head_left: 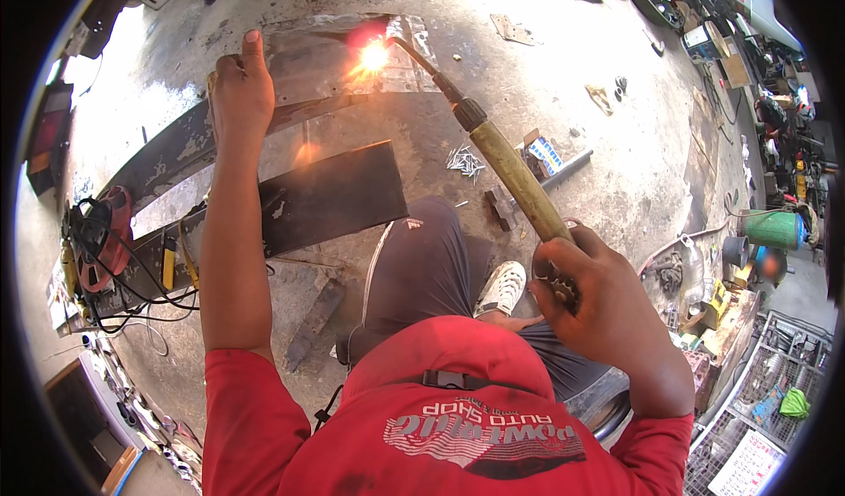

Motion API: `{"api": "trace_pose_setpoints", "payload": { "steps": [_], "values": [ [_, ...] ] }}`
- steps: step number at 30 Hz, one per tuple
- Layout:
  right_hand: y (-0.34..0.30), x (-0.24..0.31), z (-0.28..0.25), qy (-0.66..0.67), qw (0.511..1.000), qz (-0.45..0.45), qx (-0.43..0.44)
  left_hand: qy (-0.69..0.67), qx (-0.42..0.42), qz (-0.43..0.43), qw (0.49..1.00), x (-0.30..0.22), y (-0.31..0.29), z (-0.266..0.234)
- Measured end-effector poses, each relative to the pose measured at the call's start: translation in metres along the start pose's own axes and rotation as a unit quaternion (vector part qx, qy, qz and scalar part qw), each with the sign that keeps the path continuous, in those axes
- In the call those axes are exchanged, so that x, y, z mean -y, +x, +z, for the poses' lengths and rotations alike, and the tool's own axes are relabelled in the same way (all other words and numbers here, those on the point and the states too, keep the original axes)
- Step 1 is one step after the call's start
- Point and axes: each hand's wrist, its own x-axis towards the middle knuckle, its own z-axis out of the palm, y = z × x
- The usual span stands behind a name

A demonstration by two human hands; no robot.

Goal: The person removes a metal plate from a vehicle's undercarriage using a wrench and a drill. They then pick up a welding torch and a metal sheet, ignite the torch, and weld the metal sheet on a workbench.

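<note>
My right hand (585, 289) is closed round the valve end of a gas torch (519, 175) with a long, worn yellowish handle. Its thin bent tip reaches up and left, and a bright glowing spot (374, 56) burns there against a scuffed metal sheet (308, 56). Glare hides the exact point of contact. My left hand (242, 95) is curled at the sheet's left end, thumb pointing up; the fingers' far side is hidden. Nearer me lies a dark flat metal piece (339, 188), its right end cut square.
A hammer (502, 207), a heap of nails (464, 161) and a small blue-white box (541, 153) lie right of the metal. At left, a red cable reel (110, 241) trails black cords. A green cylinder (773, 229) and wire baskets (766, 382) stand far right.
</note>
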Motion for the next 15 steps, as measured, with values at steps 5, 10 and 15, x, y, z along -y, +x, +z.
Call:
{"api": "trace_pose_setpoints", "payload": {
  "steps": [5,10,15],
  "values": [
    [-0.0013,-0.0022,0.0010,0.001,1.000,-0.008,-0.007,-0.004,-0.003,-0.002,1.000,0.0017,0.0019,0.0014],
    [-0.0012,-0.0022,0.0014,0.000,1.000,-0.005,-0.010,-0.003,-0.004,0.009,1.000,0.0029,0.0024,0.0017],
    [-0.0009,-0.0037,0.0021,0.004,1.000,-0.007,-0.010,-0.008,-0.012,0.010,1.000,0.0044,0.0026,0.0030]
  ]
}}
